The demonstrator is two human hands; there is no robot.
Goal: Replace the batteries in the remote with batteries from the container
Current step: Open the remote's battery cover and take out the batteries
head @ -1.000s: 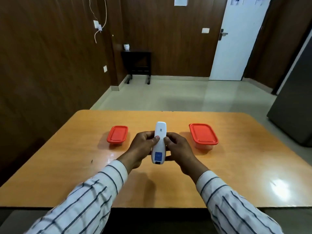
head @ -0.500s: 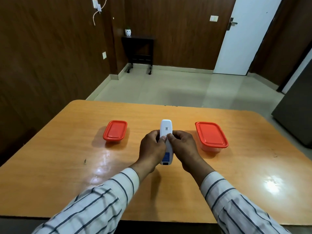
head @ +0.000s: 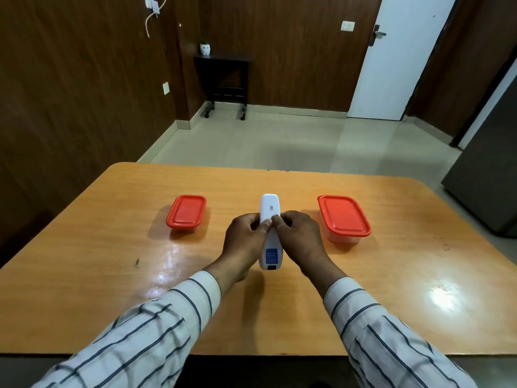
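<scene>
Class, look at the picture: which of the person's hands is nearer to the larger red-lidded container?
Right. The right hand is beside the larger container, though apart from it; the left hand is beyond the remote.

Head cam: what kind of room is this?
Probably an office or meeting room, not a workshop: wood-panelled walls, a white door, a tiled floor and one large wooden table. A small black side table stands against the far wall.
</scene>
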